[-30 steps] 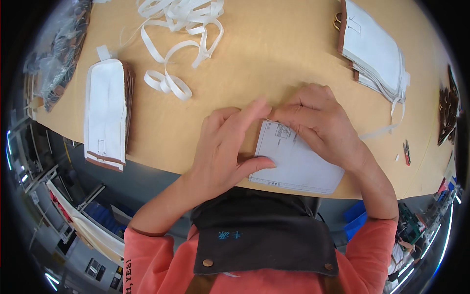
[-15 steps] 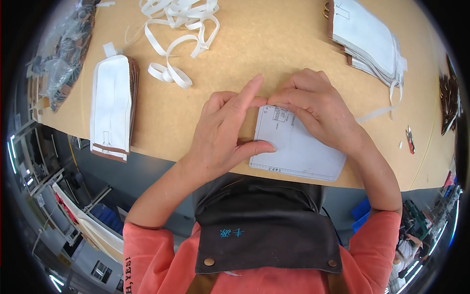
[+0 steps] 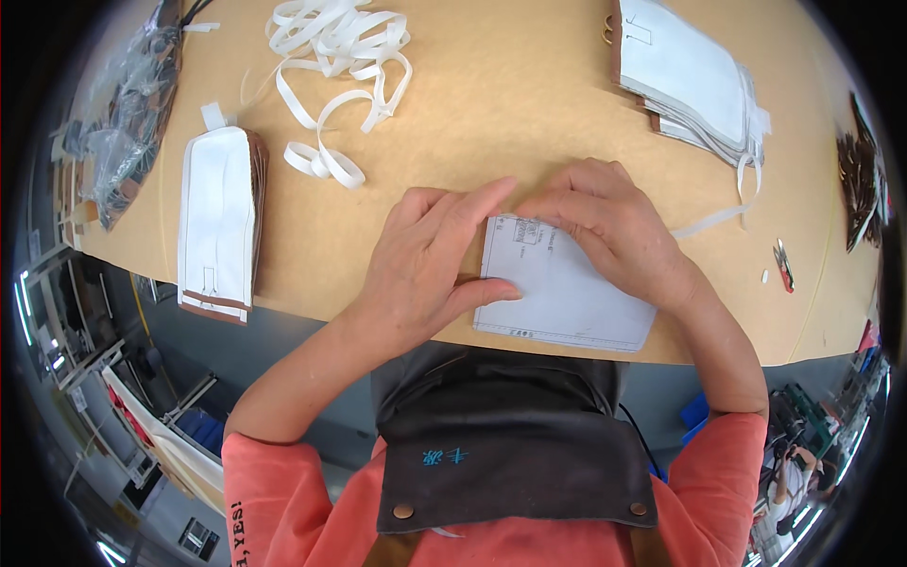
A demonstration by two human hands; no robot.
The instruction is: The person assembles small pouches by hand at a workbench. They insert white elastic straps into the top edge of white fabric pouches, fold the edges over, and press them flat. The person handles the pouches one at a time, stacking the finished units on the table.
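A white rectangular panel point(image 3: 567, 302) with dark printed marks and a dashed border lies at the table's front edge. My right hand point(image 3: 614, 227) bends over its top edge, thumb and fingers pinched together there; the fingertips are partly hidden. On the panel's left side, my left hand point(image 3: 420, 250) rests its thumb on the surface. Its index finger stretches toward the right fingertips, with a wide gap between finger and thumb.
A stack of white panels with brown edges point(image 3: 215, 217) lies left, another such stack point(image 3: 685, 76) far right. Loose white tape point(image 3: 340, 47) is heaped at the back. Small red-handled snips point(image 3: 783, 266) lie right. Plastic-wrapped pieces point(image 3: 128, 123) sit far left on the brown table point(image 3: 472, 113).
The table and stacks have shifted slightly in view. My left index finger has tipped lower, toward the right hand. The right hand still pinches the panel's top edge.
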